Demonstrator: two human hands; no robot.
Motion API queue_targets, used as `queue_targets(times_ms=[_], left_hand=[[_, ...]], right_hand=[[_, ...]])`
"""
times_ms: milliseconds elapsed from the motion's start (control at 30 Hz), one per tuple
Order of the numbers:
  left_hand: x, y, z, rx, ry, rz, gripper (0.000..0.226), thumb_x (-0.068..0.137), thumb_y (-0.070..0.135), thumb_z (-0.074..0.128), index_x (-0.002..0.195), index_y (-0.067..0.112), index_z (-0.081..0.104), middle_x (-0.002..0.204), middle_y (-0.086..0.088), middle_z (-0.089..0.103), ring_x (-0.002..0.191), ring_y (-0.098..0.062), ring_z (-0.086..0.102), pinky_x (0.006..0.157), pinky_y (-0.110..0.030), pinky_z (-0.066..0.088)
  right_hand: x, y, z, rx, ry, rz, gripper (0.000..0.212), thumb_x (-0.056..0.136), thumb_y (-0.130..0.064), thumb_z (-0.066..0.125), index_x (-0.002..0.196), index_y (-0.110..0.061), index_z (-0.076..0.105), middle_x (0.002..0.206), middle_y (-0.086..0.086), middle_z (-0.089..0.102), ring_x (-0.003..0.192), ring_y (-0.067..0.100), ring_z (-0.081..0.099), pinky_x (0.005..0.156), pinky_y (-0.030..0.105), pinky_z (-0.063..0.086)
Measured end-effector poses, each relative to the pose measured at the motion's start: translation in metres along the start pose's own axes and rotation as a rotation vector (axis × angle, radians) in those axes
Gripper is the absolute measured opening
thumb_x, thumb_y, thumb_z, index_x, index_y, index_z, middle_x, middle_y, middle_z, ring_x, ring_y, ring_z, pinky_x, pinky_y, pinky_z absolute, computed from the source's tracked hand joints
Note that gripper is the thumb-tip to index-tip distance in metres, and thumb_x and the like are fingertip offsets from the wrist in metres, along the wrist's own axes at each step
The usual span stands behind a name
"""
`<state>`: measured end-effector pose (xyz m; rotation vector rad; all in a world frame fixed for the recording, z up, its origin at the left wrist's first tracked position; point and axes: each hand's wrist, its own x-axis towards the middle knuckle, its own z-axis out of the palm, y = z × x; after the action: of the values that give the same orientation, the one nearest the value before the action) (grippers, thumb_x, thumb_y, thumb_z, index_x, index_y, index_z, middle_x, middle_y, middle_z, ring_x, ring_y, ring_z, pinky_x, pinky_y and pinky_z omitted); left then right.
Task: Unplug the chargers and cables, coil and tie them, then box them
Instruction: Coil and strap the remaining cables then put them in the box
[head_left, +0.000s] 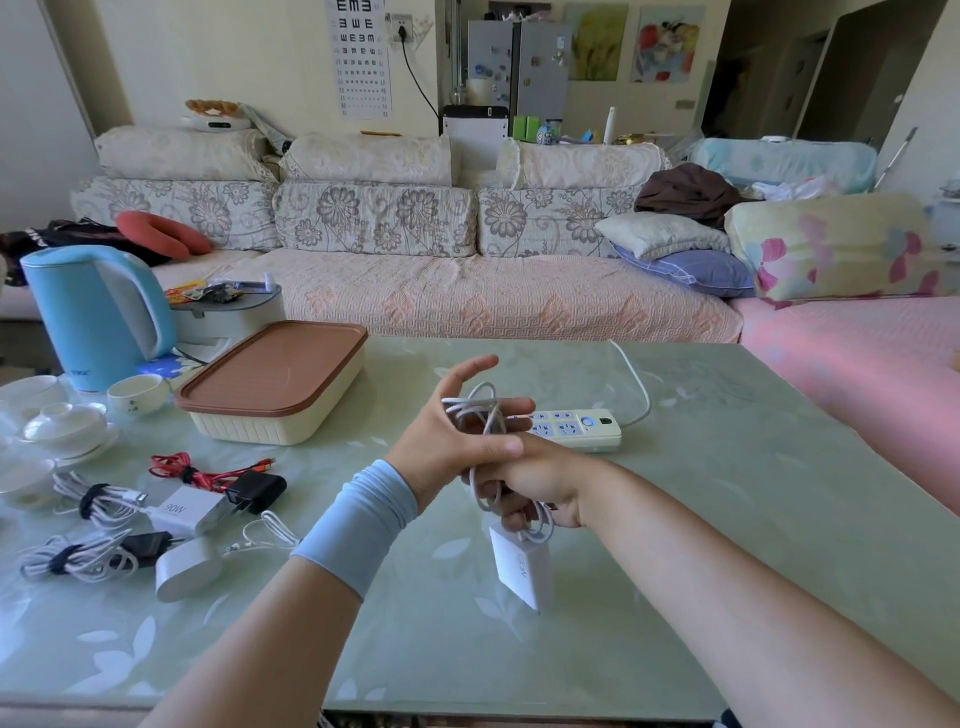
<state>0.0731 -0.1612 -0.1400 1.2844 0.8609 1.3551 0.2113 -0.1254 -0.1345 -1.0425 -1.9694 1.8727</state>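
Observation:
My left hand (452, 436) is raised over the table's middle with a white cable (485, 410) looped in coils around its fingers; the thumb lies across the strands. Just below it, my right hand (535, 483) grips the same cable, and a white charger block (522, 569) hangs from it above the table. A white power strip (582, 428) lies behind the hands. The cream box with a brown lid (270, 379) stands shut at the left. Tied bundles lie at the near left: a white 90W charger (184, 512), a red cable (195, 473) with a black charger (257, 491), and a white cable bundle (78, 558).
A blue kettle (93, 317), tea cups (137, 395) and a lidded bowl (65, 423) crowd the table's far left. A rounded white adapter (187, 569) and a thin loose white cable (272, 530) lie near the bundles. A sofa (467, 296) runs behind the green glass table (727, 493).

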Motion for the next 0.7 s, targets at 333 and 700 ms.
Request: queue_targets(times_ms=[333, 700], left_hand=[[0.008, -0.017, 0.003, -0.019, 0.222, -0.019, 0.063, 0.063, -0.003, 0.080, 0.121, 0.007, 0.055, 0.092, -0.014, 0.067, 0.076, -0.027, 0.061, 0.054, -0.030, 0.048], [0.017, -0.031, 0.023, -0.183, 0.501, -0.301, 0.027, 0.080, 0.015, 0.076, 0.100, -0.001, 0.070, 0.086, -0.014, 0.072, 0.070, -0.023, 0.067, 0.061, -0.029, 0.054]], right_hand=[[-0.001, 0.007, -0.017, 0.261, -0.025, -0.046, 0.033, 0.088, 0.017, 0.035, 0.087, -0.002, 0.061, 0.075, 0.011, 0.063, 0.059, 0.019, 0.052, 0.052, 0.025, 0.037], [0.002, 0.009, -0.010, 0.309, -0.009, -0.104, 0.031, 0.095, 0.003, 0.037, 0.109, -0.002, 0.064, 0.091, 0.015, 0.064, 0.085, 0.023, 0.061, 0.071, 0.030, 0.048]])
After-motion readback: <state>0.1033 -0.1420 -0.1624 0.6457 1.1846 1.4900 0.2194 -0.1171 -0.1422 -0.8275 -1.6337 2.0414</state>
